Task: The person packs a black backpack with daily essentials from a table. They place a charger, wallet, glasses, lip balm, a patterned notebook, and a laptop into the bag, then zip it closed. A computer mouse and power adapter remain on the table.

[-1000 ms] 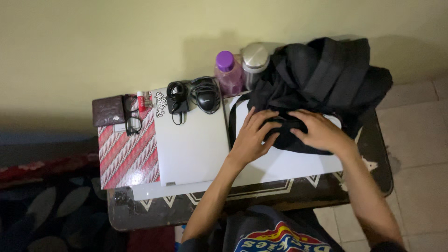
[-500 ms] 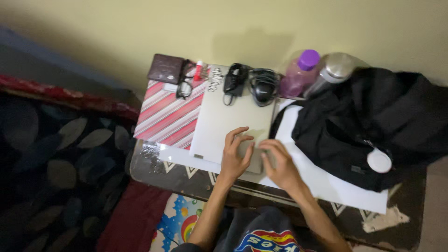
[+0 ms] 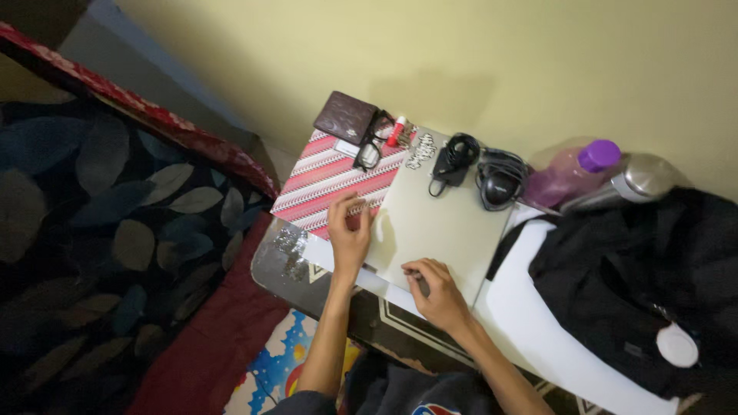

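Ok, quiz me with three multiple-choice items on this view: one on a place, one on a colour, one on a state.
1. Where does the computer mouse lie?
A. on the closed silver laptop's far corner
B. on the striped folder
C. on the black backpack

2. What colour is the plastic bottle's cap?
A. green
B. purple
C. white

3. How is the laptop?
A. open
B. closed, lid down
C. standing on edge

Answers:
1 A, the mouse and its coiled cable sit on the lid's far right corner.
2 B, the cap by the wall is purple.
3 B, only the flat lid shows, with the left hand at its left edge and the right hand on its near edge.
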